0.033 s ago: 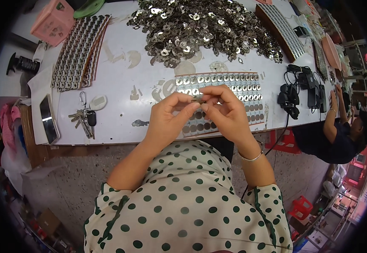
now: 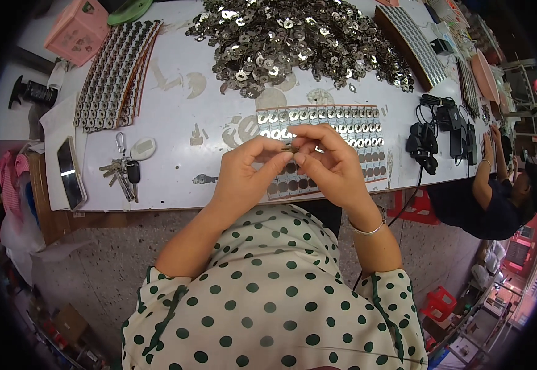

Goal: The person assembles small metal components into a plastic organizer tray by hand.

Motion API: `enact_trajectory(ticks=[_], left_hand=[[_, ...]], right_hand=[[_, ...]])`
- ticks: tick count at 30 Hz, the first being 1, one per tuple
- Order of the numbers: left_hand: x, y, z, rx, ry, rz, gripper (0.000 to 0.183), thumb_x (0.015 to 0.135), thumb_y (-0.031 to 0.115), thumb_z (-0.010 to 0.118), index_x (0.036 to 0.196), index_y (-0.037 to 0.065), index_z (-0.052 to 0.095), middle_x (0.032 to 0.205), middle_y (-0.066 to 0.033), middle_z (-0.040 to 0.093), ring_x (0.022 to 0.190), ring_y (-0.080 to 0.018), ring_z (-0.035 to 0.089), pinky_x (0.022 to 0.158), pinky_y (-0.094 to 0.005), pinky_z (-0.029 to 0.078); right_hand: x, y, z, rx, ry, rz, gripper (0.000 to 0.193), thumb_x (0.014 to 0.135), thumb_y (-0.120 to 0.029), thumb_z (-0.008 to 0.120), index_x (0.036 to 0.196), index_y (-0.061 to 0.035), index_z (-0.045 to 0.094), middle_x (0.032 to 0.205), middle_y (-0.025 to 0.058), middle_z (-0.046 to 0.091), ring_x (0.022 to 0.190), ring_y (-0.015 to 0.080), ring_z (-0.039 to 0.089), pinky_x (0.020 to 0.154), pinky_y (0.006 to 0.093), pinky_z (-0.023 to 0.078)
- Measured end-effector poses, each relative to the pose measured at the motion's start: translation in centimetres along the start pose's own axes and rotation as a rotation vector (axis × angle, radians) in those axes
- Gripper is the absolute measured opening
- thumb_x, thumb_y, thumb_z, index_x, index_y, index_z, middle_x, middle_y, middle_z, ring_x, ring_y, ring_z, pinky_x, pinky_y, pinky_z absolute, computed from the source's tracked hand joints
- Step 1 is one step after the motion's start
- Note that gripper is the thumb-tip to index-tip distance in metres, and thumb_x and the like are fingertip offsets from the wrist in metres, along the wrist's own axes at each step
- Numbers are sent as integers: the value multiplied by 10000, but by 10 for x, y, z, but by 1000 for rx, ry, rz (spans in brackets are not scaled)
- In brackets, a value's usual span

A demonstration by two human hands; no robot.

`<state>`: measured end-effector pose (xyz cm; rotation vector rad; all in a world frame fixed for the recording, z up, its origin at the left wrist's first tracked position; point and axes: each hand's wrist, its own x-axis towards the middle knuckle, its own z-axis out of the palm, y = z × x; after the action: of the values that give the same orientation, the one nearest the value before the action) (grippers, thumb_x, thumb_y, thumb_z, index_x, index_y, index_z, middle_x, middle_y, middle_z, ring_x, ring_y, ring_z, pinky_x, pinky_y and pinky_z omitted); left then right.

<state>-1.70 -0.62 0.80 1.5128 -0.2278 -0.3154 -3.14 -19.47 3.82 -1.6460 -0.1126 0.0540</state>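
My left hand and my right hand meet over the near part of the table, fingertips close together. Pinched between both hands is a small metal piece, mostly covered by the fingers, so its shape is hard to make out. Below and behind them lies a flat panel with rows of round metal discs; the far rows are shiny, the near ones dull and darker. My hands cover part of its left side. Beyond the panel spreads a large heap of small notched metal discs.
Stacked disc panels stand at the left and far right. Keys, a white oval object and a phone lie left. Black adapters with cables sit right, near another person. A pink bin stands far left.
The small metal piece between my fingertips appears slightly turned. Both hands have hardly moved.
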Motion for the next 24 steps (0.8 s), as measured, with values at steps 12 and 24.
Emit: enact_trajectory(ticks=[12,24], left_hand=[[-8,-1,-18,458,66,327,118,899,39,721,1013,29,693,1080,-84,737,1073,-226,696,936,-366,502],[4,-14,-30,799,-9,462,131,890,36,709,1007,73,661,1217,-30,726,1237,-259,639,1039,-430,417]], right_hand=[[-3,14,-4,577,83,468,157,978,-66,673,1118,4,660,860,44,682,684,114,703,465,209,549],[-17,14,27,-366,-65,154,129,880,-25,721,1006,-19,695,843,77,714,638,124,691,579,268,537]])
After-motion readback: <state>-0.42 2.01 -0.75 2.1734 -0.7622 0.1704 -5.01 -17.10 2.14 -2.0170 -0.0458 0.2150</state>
